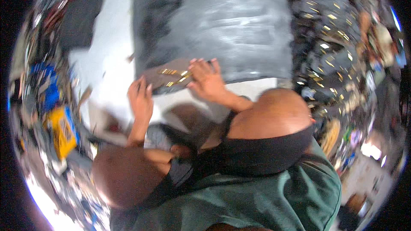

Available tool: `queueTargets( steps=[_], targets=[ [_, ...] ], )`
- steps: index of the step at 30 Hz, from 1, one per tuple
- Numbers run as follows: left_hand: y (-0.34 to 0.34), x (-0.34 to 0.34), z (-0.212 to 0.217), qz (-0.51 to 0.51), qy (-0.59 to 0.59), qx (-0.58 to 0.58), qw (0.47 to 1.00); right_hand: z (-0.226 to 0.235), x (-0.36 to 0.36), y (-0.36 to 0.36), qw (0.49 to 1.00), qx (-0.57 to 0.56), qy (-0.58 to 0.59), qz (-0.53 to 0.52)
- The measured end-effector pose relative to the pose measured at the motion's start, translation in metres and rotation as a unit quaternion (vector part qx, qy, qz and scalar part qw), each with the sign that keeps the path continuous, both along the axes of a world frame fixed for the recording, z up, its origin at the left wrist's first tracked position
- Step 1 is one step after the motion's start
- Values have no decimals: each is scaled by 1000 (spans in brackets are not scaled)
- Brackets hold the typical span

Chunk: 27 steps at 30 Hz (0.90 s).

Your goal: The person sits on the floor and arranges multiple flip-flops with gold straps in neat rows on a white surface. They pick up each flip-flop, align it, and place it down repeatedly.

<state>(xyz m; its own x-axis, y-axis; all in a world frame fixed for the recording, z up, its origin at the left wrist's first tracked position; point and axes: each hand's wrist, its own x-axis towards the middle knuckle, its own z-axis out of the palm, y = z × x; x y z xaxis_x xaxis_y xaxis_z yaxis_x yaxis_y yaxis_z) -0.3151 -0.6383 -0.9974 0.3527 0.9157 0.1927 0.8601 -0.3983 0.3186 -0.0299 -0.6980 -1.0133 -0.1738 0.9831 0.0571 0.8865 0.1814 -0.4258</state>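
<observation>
A flat brown piece with gold metal trim (158,76) lies along the near edge of a large dark, shiny sheet (239,30); its kind I cannot make out for blur. My right hand (208,80) rests on the right end of this piece, its fingers spread beside the gold trim. At the other end is my left hand (141,102), fingers stretched forward and apart, the tips at the piece's edge. Neither hand is closed around anything.
The sheet lies on a white tabletop (109,25). A black piece (81,21) sits at the far left. To the right is a heap of black pieces with gold trim (325,51). A yellow and blue packet (62,130) is at the left, below a blue item (46,85).
</observation>
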Motion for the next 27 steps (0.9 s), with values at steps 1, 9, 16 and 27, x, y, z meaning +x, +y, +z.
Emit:
queueTargets(
  steps=[1, 9, 16, 27],
  targets=[
    [-8, -9, -1, 15, 3, -24, 1000, -3, -4, 2, 1000, 4, 17, 8],
    [-2, -8, 7, 1, 71, -89, 993, 8, 32, 7, 993, 44, 91, -52],
    [-25, -27, 5, 8, 21, -83, 996, 159, 323, -42, 863, 263, -292, -316],
    [-6, -22, 52, 23, 15, -61, 998, 110, 659, -203, 660, -79, 288, -689]
  ],
)
